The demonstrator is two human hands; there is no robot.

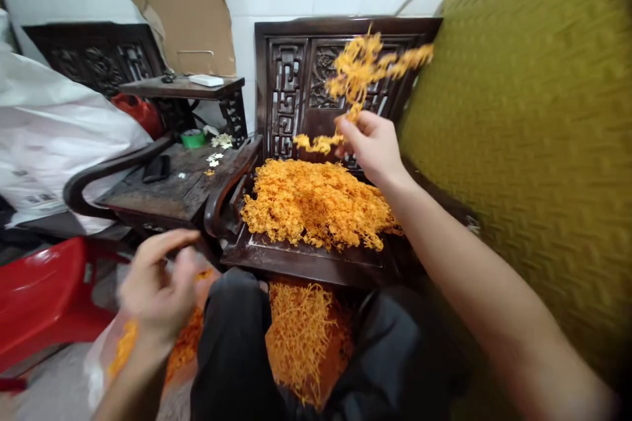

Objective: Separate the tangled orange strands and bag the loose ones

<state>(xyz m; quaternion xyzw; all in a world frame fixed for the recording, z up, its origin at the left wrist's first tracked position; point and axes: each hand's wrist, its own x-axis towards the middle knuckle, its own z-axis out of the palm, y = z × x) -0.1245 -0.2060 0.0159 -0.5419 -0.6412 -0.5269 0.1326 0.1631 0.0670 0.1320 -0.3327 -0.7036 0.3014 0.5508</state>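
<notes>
My right hand point(368, 145) is raised over the wooden chair, pinching a tangled orange branching strand point(358, 69). The strand looks like thin plastic, and its ends fan out above and to the left of my fingers. Under it, a heap of similar orange pieces point(316, 204) covers most of the chair seat point(306, 260). My left hand point(160, 283), blurred, hangs at the lower left with thumb and forefinger apart and nothing visible in it. Close below that hand are orange pieces in a clear bag point(185, 348). More thin orange strands point(301, 329) lie between my knees.
A yellow-green textured foam mat point(523, 125) stands along the right side. At left are a dark side seat point(158, 194) with a green tape roll point(193, 138) and a black phone point(156, 169), a large white sack point(59, 125) and a red plastic stool point(44, 296). Cardboard point(180, 6) leans behind.
</notes>
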